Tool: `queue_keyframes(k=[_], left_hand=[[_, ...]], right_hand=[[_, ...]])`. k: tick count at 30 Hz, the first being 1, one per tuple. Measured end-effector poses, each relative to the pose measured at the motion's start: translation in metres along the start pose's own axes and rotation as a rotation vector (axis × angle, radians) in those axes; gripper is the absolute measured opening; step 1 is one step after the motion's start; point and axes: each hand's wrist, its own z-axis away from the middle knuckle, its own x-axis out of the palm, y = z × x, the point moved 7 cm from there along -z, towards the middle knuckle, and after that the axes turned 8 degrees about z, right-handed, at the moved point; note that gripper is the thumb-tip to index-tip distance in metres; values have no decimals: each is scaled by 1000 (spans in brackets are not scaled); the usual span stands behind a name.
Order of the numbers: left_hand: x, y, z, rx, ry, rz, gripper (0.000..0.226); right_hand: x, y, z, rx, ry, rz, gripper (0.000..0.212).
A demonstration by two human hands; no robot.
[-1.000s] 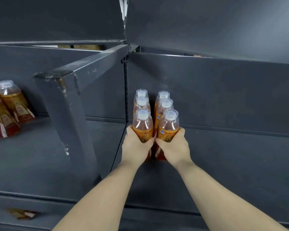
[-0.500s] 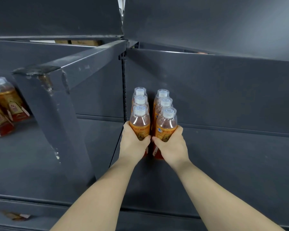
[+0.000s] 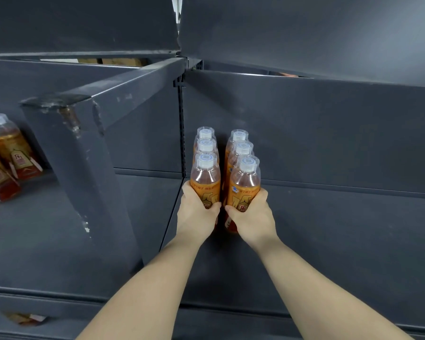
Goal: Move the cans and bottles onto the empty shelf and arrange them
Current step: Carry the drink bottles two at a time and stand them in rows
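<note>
step: align rows | left hand [image 3: 196, 213] grips front-left bottle [image 3: 205, 179], right hand [image 3: 253, 218] grips front-right bottle [image 3: 245, 182], fingers [image 3: 263, 195] curled round | both on shelf [image 3: 341, 241] at 12 o'clock | judgement: push evenly, keep upright

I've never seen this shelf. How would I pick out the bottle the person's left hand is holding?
On the dark grey metal shelf, beside the slotted upright post, stand two rows of three orange plastic drink bottles. Yours is the left row's front bottle, nearest the camera, the only one the left hand grips.
</note>
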Motion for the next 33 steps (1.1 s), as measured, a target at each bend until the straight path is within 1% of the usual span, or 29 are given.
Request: queue_keyframes(k=[9, 13, 15, 17, 18, 20, 21, 24, 26, 30, 33], left_hand=[[1, -3, 2, 0, -17, 26, 76], [0, -2, 4, -28, -33, 6, 84], [-2, 2, 6, -46, -46, -21, 93], [-5, 3, 12, -70, -50, -55, 100], [-7, 4, 15, -78, -49, -76, 100], [-9, 6, 25, -87, -48, -120, 92], [-10, 7, 30, -91, -49, -138, 87], [-12, 10, 45, -83, -54, -162, 75], [-12, 11, 55, -63, -93, -194, 70], [-5, 13, 82, 96, -250, -406, 69], [1, 13, 105, 222, -404, -557, 68]], right_hand=[[1, 1, 1, 10, 5, 27, 62], [0, 0, 2, 42, -20, 23, 62], [-2, -1, 2, 57, -58, 29, 64], [-7, 0, 8, 67, -93, 67, 72], [-9, 1, 12, 75, -99, 96, 80], [-16, 3, 24, 93, -97, 159, 96], [-19, 3, 31, 104, -92, 187, 98], [-25, 4, 50, 137, -72, 264, 86], [-28, 2, 64, 140, -62, 314, 76], [-29, -4, 96, 73, -86, 442, 59], [-29, -2, 118, 30, -115, 560, 54]])
